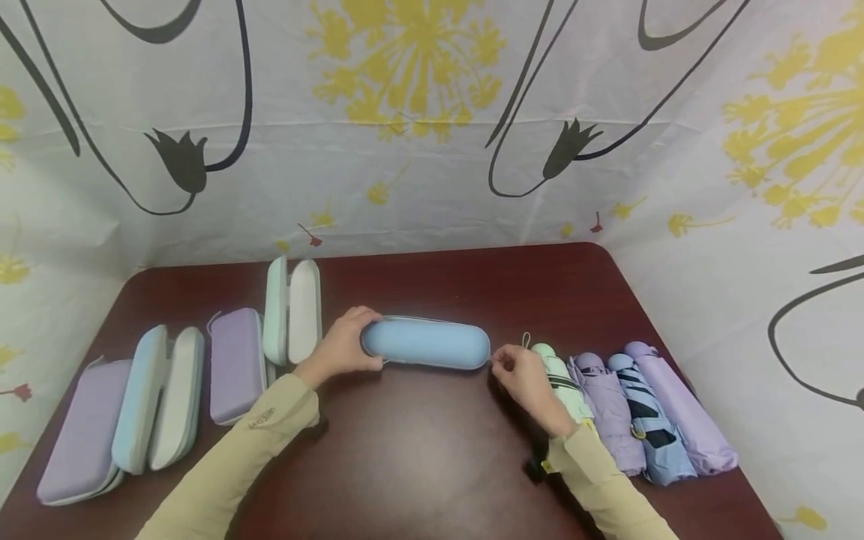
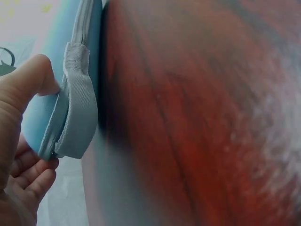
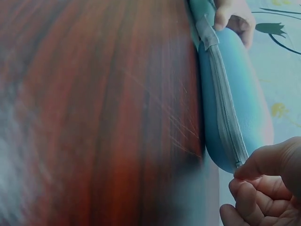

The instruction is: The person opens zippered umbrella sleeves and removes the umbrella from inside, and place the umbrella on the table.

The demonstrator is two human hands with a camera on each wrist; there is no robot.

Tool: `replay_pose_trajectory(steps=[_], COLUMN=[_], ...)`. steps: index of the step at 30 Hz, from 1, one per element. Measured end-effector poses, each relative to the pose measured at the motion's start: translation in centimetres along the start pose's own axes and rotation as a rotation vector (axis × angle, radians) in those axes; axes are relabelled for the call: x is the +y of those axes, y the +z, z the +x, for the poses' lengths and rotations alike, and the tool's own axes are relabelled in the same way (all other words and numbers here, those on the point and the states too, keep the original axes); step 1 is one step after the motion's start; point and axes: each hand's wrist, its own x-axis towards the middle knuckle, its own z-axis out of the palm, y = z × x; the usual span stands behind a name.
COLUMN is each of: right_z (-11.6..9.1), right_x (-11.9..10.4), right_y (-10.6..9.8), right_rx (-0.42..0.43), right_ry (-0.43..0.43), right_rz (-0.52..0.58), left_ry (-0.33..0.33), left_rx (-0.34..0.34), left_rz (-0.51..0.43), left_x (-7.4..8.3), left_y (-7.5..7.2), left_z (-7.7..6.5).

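A light blue zippered case (image 1: pixel 428 343) lies crosswise at the middle of the table. Its left end is gripped by my left hand (image 1: pixel 347 341), thumb on the near side and fingers round the far side. In the left wrist view, a grey fabric strap (image 2: pixel 81 113) sits at that end beside the thumb. At the opposite end, thumb and forefinger of my right hand (image 1: pixel 529 379) pinch the zipper pull (image 3: pixel 238 165), mostly hidden by the fingertips. The zipper (image 3: pixel 223 94) looks closed along the side seen in the right wrist view.
On the left stand purple cases (image 1: pixel 232 364), an opened blue case (image 1: pixel 140 401) and an opened mint case (image 1: pixel 277 311). Folded umbrellas lie at the right: green (image 1: pixel 556 371), lilac (image 1: pixel 604 409), blue-striped (image 1: pixel 651 420) and purple (image 1: pixel 688 412). A patterned cloth (image 1: pixel 418 195) hangs behind the dark red table (image 1: pixel 418 465).
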Motion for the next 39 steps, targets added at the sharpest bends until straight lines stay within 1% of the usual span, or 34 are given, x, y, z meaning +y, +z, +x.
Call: replay_pose_trajectory(steps=[6, 13, 18, 23, 29, 33, 39], right_z=[-0.8, -1.8, -2.0, -2.0, -1.6, -1.3, -0.9], right_x=[0.0, -0.4, -1.0, -1.7, -3.4, -4.6, -6.3], right_y=[0.1, 0.6, 1.1, 2.1, 3.4, 4.1, 5.3], right_rx=[0.019, 0.05, 0.068, 0.099, 0.146, 0.132, 0.055], right_ry=[-0.021, -0.062, -0.026, 0.009, 0.018, 0.018, 0.018], right_rz=[-0.026, 0.025, 0.039, 0.051, 0.029, 0.038, 0.044], left_ry=[0.004, 0.015, 0.007, 0.002, -0.014, -0.028, -0.04], left_rx=[0.028, 0.056, 0.054, 0.053, 0.058, 0.061, 0.053], left_rz=[-0.005, -0.029, -0.046, -0.063, -0.062, -0.062, -0.068], left_x=[0.1, 0.2, 0.5, 0.8, 0.9, 0.9, 0.9], left_y=[0.3, 0.6, 0.8, 0.9, 0.9, 1.0, 1.1], left_z=[0.0, 0.0, -0.2, -0.3, -0.5, -0.6, -0.5])
